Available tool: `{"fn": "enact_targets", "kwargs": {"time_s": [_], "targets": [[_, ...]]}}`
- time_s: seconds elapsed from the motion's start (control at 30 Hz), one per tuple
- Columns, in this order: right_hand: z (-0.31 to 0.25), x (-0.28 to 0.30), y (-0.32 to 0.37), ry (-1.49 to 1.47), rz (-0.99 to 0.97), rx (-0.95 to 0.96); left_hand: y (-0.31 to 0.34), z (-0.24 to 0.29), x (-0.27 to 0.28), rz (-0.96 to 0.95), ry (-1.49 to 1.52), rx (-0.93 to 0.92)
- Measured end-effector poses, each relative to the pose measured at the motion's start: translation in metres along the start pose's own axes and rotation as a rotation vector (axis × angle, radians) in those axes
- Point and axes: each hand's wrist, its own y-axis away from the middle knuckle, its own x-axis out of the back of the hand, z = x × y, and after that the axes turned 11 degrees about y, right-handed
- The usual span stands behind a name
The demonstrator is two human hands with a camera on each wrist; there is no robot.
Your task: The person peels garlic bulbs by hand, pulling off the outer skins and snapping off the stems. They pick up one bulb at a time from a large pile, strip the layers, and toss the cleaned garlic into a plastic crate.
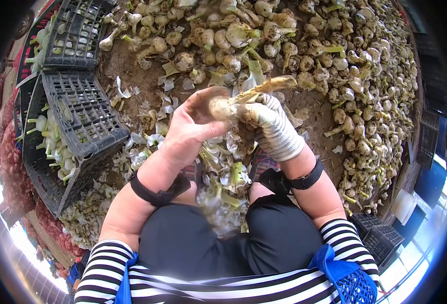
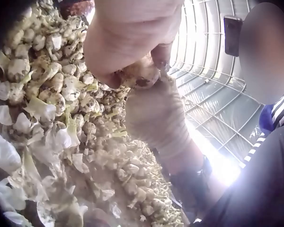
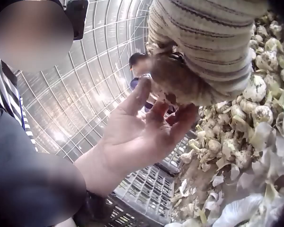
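In the head view a garlic bulb with a long dry stalk is held between both hands in front of the knees. The bare left hand grips the bulb from the left, fingers above and thumb below. A striped, soiled knit glove covers the right hand, which pinches the bulb at its stalk side. From the left wrist view, part of the garlic shows dirty between the left fingers and the glove. Much of it is hidden by the glove in the right wrist view, where the left fingertips meet the glove.
Loose garlic lies heaped ahead and to the right. Black crates with trimmed bulbs stand at the left. Papery skins litter the ground between the feet. Red mesh sacks lie at the far left. Another person is behind.
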Motion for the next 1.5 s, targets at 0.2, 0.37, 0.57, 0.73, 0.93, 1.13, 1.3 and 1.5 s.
{"fn": "enact_targets", "kwargs": {"time_s": [0.2, 0.37, 0.57, 0.73, 0.93, 1.13, 1.3, 1.5], "targets": [[0.002, 0.003, -0.003, 0.154, -0.161, 0.229, -0.004, 0.006, 0.011, -0.116, 0.36, 0.244], [-0.018, 0.017, 0.0, 0.001, -0.176, 0.089, -0.005, 0.003, 0.011, -0.027, 0.474, 0.296], [0.012, -0.017, -0.011, -0.248, 0.049, 0.192, -0.006, -0.003, 0.0, 0.101, 0.281, 0.046], [0.005, -0.03, -0.001, -0.033, 0.254, 0.28, -0.01, 0.006, 0.013, 0.043, 0.573, 0.447], [0.01, -0.012, -0.027, 0.778, 0.599, 0.532, -0.024, -0.037, 0.01, 0.201, 0.107, 0.219], [-0.01, -0.024, 0.004, 0.137, -0.032, 0.109, -0.009, -0.005, 0.011, -0.065, 0.083, -0.004], [0.006, 0.023, -0.013, -0.181, 0.17, 0.152, 0.0, 0.01, 0.02, -0.126, 0.24, 0.12], [0.001, -0.001, -0.01, 0.363, 0.307, 0.349, -0.007, 0.001, 0.023, 0.063, 0.007, 0.082]]}}
